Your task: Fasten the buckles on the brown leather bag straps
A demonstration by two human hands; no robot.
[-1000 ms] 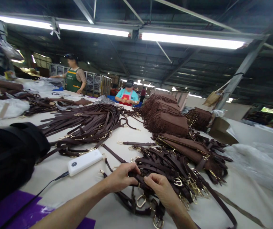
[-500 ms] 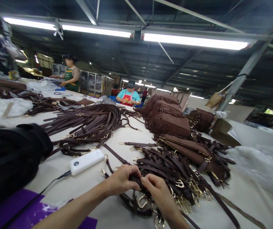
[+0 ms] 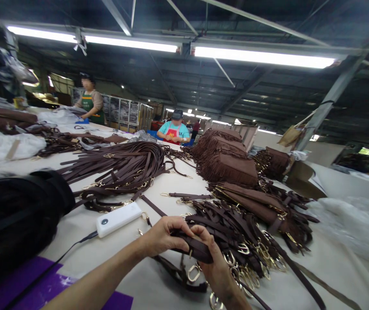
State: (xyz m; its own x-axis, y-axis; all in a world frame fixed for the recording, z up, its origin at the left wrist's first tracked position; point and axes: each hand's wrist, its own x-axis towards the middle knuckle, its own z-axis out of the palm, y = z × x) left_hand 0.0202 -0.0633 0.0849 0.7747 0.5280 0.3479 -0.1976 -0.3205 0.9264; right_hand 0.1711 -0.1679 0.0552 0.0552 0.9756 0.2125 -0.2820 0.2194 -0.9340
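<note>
Between my hands is a dark brown leather strap (image 3: 200,251), bent or folded over, with a bit of gold metal on it. My left hand (image 3: 163,236) pinches its left part between thumb and fingers. Around the strap's right end, my right hand (image 3: 215,269) is closed, its fingertips close to the left ones. Below hang or lie more strap lengths and a gold oval ring (image 3: 193,273); which strap they belong to I cannot tell. Right beside my hands spreads a heap of brown straps (image 3: 223,217) with gold buckles and clasps.
A white power bank (image 3: 119,219) with a black cable lies left, by a purple sheet (image 3: 38,284). Beyond are a long strap bundle (image 3: 122,163), stacked fringed brown bags (image 3: 232,165) and clear plastic (image 3: 348,224). Two co-workers stand or sit across the table; another person is farther back.
My right hand has turned and its fingers have opened out around the strap, so more of the strap shows. The co-worker at far left has leaned further left.
</note>
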